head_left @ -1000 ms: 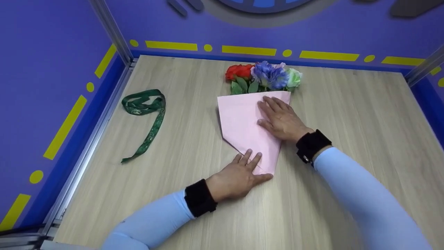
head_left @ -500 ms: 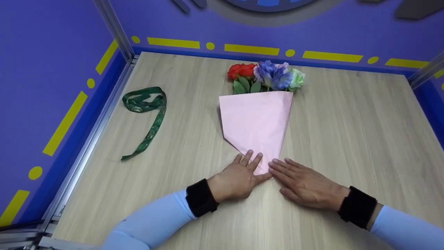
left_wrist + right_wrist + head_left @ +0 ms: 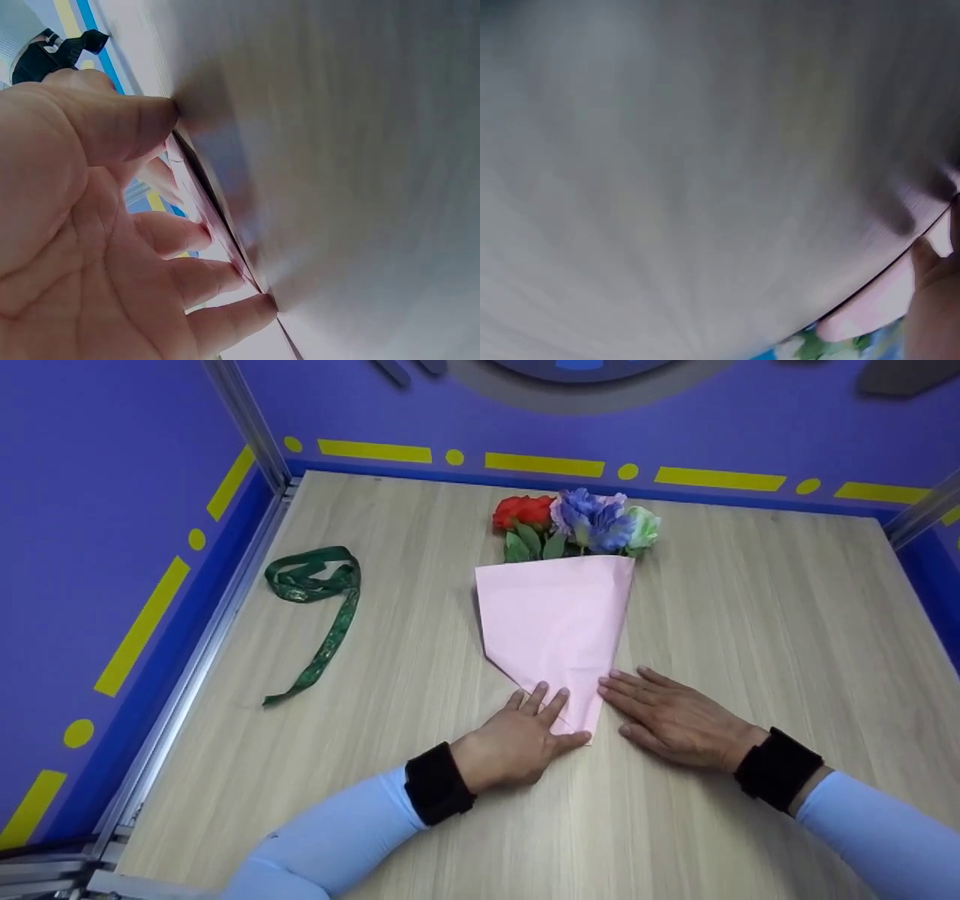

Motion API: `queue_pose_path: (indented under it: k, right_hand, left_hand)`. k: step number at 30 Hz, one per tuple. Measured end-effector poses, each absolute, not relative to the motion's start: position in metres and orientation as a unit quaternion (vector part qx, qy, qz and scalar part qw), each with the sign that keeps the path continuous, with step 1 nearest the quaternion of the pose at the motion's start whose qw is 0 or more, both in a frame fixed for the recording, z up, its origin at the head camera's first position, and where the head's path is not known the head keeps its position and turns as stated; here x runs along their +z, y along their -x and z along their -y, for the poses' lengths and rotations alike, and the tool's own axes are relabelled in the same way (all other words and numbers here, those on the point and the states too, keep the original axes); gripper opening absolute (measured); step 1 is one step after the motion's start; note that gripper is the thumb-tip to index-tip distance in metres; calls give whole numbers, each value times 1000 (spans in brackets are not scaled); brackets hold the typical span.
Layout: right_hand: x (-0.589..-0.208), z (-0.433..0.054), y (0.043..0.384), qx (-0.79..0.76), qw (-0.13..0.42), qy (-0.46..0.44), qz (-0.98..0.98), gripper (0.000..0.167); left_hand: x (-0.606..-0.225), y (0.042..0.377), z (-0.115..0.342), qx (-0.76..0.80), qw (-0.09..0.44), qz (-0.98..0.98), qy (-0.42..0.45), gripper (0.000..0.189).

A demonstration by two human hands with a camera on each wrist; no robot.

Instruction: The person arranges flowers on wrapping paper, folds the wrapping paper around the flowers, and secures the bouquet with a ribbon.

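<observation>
At mid-table (image 3: 405,660): folded pink paper (image 3: 555,615), with flowers (image 3: 596,523) out beyond its far edge. On its narrow near end, left hand (image 3: 514,746) with fingers spread and straight, thumb at the bottom corner. Along its right edge, right hand (image 3: 682,724) with fingers straight and close together, thumb apart; cannot tell how hard pressed. Risks, as judged: loss of fold if released, from springy paper; crooked edge or shifted flowers, from uneven pushing. Nothing readable; pale marks on green ribbon (image 3: 335,637), far left, too small.
</observation>
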State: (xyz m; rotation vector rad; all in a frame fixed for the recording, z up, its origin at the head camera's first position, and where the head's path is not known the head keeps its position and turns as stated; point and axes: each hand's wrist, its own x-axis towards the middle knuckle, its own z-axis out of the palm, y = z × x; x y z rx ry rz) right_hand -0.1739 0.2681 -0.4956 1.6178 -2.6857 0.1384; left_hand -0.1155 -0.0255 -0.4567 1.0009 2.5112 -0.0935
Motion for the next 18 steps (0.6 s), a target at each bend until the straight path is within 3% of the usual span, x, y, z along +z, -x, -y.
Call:
queue_pose_path:
  k: [9, 18]
  right_hand:
    - [-494, -268, 135, 51, 20, -584, 810, 63]
    - [-495, -270, 165, 81, -15, -527, 846, 56]
  left_hand:
    - [-453, 115, 24, -59, 214, -902, -369, 59]
    - [-455, 116, 26, -38, 219, -903, -367, 59]
